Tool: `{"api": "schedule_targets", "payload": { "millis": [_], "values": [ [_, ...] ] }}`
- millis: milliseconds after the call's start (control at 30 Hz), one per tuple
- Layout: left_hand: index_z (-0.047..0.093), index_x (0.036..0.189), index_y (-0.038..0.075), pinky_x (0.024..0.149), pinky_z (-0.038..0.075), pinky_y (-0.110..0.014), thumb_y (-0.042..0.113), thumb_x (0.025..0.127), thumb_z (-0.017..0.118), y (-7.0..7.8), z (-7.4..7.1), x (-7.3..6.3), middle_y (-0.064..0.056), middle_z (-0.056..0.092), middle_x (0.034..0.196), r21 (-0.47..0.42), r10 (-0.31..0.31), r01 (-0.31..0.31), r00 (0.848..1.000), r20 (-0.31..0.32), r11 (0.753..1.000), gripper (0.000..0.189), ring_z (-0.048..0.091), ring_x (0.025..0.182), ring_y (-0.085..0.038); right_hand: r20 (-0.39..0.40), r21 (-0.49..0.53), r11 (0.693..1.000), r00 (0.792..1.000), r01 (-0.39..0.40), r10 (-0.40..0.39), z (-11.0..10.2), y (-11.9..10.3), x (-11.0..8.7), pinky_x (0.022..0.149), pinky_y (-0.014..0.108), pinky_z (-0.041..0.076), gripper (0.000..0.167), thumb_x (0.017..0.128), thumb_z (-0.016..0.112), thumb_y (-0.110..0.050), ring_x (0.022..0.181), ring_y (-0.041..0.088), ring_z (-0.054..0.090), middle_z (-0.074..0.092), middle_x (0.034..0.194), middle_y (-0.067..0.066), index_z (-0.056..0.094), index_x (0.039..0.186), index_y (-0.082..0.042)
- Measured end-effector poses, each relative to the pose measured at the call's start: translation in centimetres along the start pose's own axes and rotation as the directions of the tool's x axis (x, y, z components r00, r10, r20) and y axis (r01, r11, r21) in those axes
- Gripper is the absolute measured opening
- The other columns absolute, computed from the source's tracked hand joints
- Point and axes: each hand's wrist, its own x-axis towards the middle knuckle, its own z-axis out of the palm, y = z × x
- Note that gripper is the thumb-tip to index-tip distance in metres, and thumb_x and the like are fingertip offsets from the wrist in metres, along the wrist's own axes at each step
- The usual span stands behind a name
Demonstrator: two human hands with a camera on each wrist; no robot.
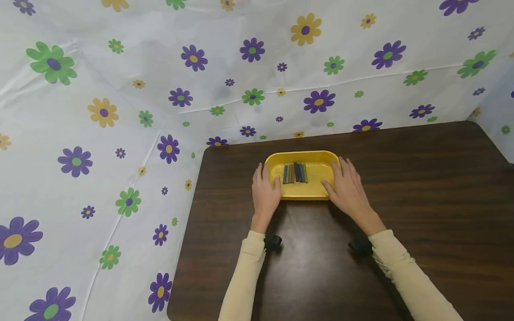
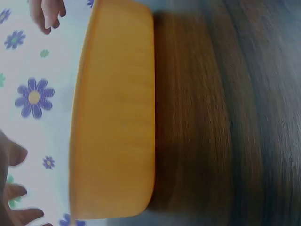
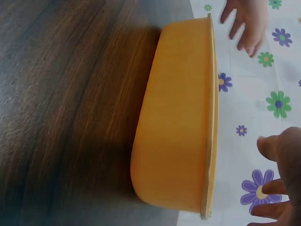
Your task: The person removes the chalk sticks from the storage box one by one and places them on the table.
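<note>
As the head view shows, a glossy yellow tray [image 1: 317, 178] holding slender sticks [image 1: 296, 172] sits on the wood-grain table [image 1: 313, 267], left hand [image 1: 267, 191] and right hand [image 1: 350, 189] at its ends, both loosely extended. Left wrist view: smooth, round-cornered wall [image 2: 115, 117]. Right wrist view: lipped rim [image 3: 210, 117], right hand apart.

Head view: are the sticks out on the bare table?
No, the coloured sticks lie side by side inside the yellow tray.
</note>
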Motion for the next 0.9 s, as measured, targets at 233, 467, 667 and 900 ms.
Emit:
{"api": "schedule_targets", "payload": {
  "millis": [233,467,667,900],
  "values": [
    [0.051,0.146,-0.005,0.103,0.047,-0.053,0.009,0.103,0.06,-1.0,0.8,0.8,-0.024,0.051,0.14,-0.289,-0.213,0.176,0.971,-0.104,0.941,0.046,0.053,0.128,-0.041,-0.054,0.029,0.999,0.998,0.044,-0.042,0.7,-0.6,1.0,0.106,0.068,0.037,0.054,0.101,0.067,-0.016,0.134,0.055,0.038,0.041,0.145,0.039,0.045,0.141,0.014],
    [0.059,0.138,-0.003,0.084,0.055,-0.047,0.01,0.104,0.061,-2.2,1.0,1.4,-0.021,0.059,0.125,-0.373,-0.335,0.29,0.94,-0.06,0.881,0.037,0.064,0.102,-0.034,0.001,0.026,1.0,1.0,0.012,-0.012,1.7,-1.5,2.1,0.104,0.064,0.041,0.049,0.102,0.065,-0.015,0.131,0.051,0.043,0.044,0.144,0.035,0.049,0.139,0.012],
    [0.064,0.131,-0.002,0.084,0.054,-0.045,0.01,0.105,0.06,-2.6,1.5,1.6,-0.02,0.06,0.119,-0.396,-0.353,0.311,0.935,-0.038,0.864,0.029,0.063,0.099,-0.033,0.036,0.044,0.999,0.999,0.023,-0.024,2.7,-2.2,3.0,0.103,0.058,0.044,0.042,0.102,0.066,-0.011,0.12,0.046,0.05,0.052,0.13,0.033,0.055,0.133,0.014],
    [0.068,0.122,-0.005,0.082,0.054,-0.045,0.003,0.101,0.063,-2.7,1.3,1.8,-0.019,0.063,0.103,-0.408,-0.332,0.286,0.942,-0.047,0.867,0.022,0.063,0.096,-0.035,0.06,0.13,0.991,0.998,-0.014,0.006,3.3,-2.6,4.1,0.096,0.056,0.049,0.037,0.1,0.064,-0.005,0.11,0.044,0.057,0.057,0.121,0.032,0.056,0.131,0.015]
  ]
}}
